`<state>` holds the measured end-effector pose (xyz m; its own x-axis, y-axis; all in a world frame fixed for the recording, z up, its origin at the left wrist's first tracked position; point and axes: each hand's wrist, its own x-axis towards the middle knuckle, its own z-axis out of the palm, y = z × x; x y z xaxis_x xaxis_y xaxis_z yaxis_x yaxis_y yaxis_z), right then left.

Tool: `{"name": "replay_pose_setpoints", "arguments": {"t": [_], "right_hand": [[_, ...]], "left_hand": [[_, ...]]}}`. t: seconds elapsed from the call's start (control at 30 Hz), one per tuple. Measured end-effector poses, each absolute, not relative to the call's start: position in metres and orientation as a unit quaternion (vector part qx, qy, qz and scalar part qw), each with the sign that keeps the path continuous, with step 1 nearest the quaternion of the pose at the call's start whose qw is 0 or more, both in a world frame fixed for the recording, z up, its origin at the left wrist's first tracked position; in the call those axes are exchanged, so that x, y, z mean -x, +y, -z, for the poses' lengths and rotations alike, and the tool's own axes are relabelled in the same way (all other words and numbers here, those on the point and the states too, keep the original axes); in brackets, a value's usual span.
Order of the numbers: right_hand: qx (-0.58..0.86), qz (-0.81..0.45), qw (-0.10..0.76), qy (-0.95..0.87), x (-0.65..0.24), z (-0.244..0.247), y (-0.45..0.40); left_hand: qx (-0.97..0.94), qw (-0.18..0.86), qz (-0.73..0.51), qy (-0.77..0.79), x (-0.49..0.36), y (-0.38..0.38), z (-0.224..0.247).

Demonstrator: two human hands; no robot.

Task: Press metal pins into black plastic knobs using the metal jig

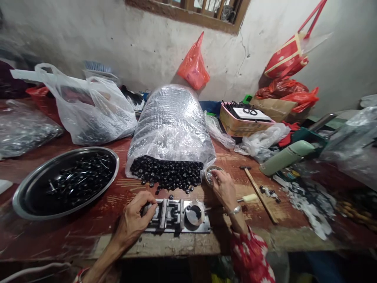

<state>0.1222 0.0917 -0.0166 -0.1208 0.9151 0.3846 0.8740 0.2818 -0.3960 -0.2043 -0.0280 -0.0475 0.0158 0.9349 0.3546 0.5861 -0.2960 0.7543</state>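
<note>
A metal clamping jig (172, 216) with sliding blocks and a round ring at its right lies near the table's front edge. My left hand (135, 216) is curled round the jig's left end, its thumb and fingers closing on a part they largely hide. At a small round bowl (207, 181) of tiny pale pieces, my right hand (223, 188) has its fingertips pressed together over the contents. What they pinch is too small to make out. Just behind the jig, black round parts (167, 173) spill from the mouth of a big clear plastic sack (173, 122).
A steel basin (22, 202) of black parts with metal pins stands left. On the right lie a hammer (260, 194), a screwdriver with a pale handle (249, 198) and a green flask (287, 157). Plastic bags (100, 114) and a box (235, 126) line the back.
</note>
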Motion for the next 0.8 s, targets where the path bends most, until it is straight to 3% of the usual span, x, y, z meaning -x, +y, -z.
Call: {"name": "replay_pose_setpoints", "arguments": {"t": [0.33,0.8], "right_hand": [[0.615,0.028,0.128,-0.777,-0.115,0.017,0.126],[0.621,0.040,0.084,-0.778,-0.129,0.016,0.116]], "left_hand": [[-0.695,0.186,-0.428,0.548,0.205,-0.027,0.050],[-0.689,0.164,-0.444,0.549,0.202,-0.028,0.045]]}}
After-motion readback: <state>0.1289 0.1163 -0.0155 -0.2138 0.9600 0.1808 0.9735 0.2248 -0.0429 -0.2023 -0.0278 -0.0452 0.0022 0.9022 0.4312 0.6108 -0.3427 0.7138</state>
